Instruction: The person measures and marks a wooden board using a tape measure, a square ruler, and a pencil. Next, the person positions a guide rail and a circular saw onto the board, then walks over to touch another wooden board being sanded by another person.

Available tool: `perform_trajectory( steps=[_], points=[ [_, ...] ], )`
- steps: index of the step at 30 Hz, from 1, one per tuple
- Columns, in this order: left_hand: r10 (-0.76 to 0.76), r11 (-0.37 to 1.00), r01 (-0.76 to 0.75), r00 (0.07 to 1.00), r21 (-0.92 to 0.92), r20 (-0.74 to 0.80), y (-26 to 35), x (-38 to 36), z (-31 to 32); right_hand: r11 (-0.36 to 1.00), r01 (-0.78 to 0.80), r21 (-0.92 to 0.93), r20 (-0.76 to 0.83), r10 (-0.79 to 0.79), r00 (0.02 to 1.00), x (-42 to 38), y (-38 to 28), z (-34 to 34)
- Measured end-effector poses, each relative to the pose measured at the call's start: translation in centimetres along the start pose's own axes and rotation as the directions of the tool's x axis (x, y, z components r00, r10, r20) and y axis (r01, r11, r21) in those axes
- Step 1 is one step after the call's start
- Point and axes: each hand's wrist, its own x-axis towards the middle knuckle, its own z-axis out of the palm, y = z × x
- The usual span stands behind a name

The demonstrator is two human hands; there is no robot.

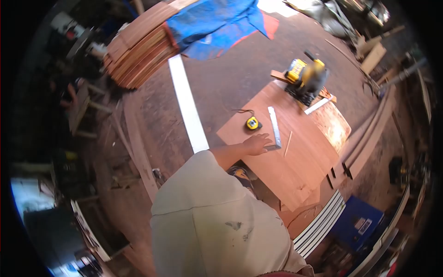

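Note:
My left hand [257, 144] reaches over a reddish-brown wooden panel [300, 161], its fingers spread and stretched out. Its fingertips are right at the short dark arm of a metal try square [274, 124], whose blade points away from me. A yellow and black tape measure [252, 123] sits just beyond the hand, on the same panel. To the right of the square lies a thin, light stick like a pencil [288, 144]. My right hand is out of view.
A yellow and black power saw [307, 76] stands at the panel's far end. A white strip [188, 104] lies left of the panel. Stacked boards [138, 51] are partly under a blue tarp [212, 27]. Right are long planks [374, 134] and a blue box [357, 221].

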Motion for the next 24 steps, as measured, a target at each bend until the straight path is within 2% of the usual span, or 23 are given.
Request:
perform_trajectory(
  steps=[3, 6, 9, 11, 13, 15, 16, 18, 19, 21, 23, 24],
  points=[
    [-0.088, 0.995, 0.086, 0.996, -0.047, -0.035, -0.1, -5.8, 1.8, 0.968, 0.208, -0.139, 0.107, -0.194, 0.975, 3.9, -1.0, -0.9],
    [-0.287, 0.951, 0.265, 0.948, -0.162, -0.139, -0.1, -11.7, 3.4, 0.903, 0.368, -0.223, 0.184, -0.332, 0.925, 5.7, -0.6, -1.3],
    [-0.394, 0.917, 0.374, 0.903, -0.138, -0.172, -0.6, -19.8, 5.2, 0.799, 0.526, -0.291, 0.278, -0.455, 0.846, 7.2, -1.0, -0.8],
    [-0.537, 0.833, 0.514, 0.84, -0.207, -0.078, -0.2, -25.4, 4.8, 0.721, 0.616, -0.318, 0.334, -0.523, 0.784, 7.4, -1.5, 0.4],
    [-0.568, 0.823, 0.563, 0.815, -0.072, -0.115, -2.3, -30.6, 7.0, 0.636, 0.692, -0.341, 0.372, -0.585, 0.721, 7.3, -2.4, 1.6],
    [-0.656, 0.754, 0.651, 0.754, -0.084, -0.045, -3.3, -35.0, 7.8, 0.547, 0.755, -0.362, 0.399, -0.641, 0.656, 7.0, -3.6, 3.0],
    [-0.657, 0.753, 0.652, 0.752, -0.09, -0.056, -4.1, -36.1, 8.3, 0.502, 0.781, -0.373, 0.413, -0.664, 0.624, 6.8, -4.2, 3.9],
    [-0.722, 0.687, 0.726, 0.678, 0.032, 0.138, -5.4, -37.7, 8.8, 0.413, 0.821, -0.395, 0.438, -0.701, 0.563, 6.0, -5.2, 5.7],
    [-0.722, 0.687, 0.726, 0.679, 0.027, 0.133, -5.5, -38.0, 8.9, 0.368, 0.836, -0.406, 0.451, -0.715, 0.534, 5.6, -5.8, 6.6],
    [-0.651, 0.753, 0.656, 0.754, -0.054, 0.086, -5.8, -37.7, 8.9, 0.28, 0.86, -0.427, 0.481, -0.735, 0.478, 4.3, -6.7, 8.8],
    [-0.598, 0.789, 0.609, 0.792, -0.082, 0.127, -4.2, -36.2, 6.4, 0.205, 0.875, -0.438, 0.512, -0.743, 0.43, 2.2, -7.4, 12.1],
    [-0.537, 0.839, 0.539, 0.842, -0.078, 0.043, -4.6, -35.5, 6.4, 0.17, 0.881, -0.441, 0.531, -0.742, 0.409, 1.0, -7.4, 13.7]
  ],
)
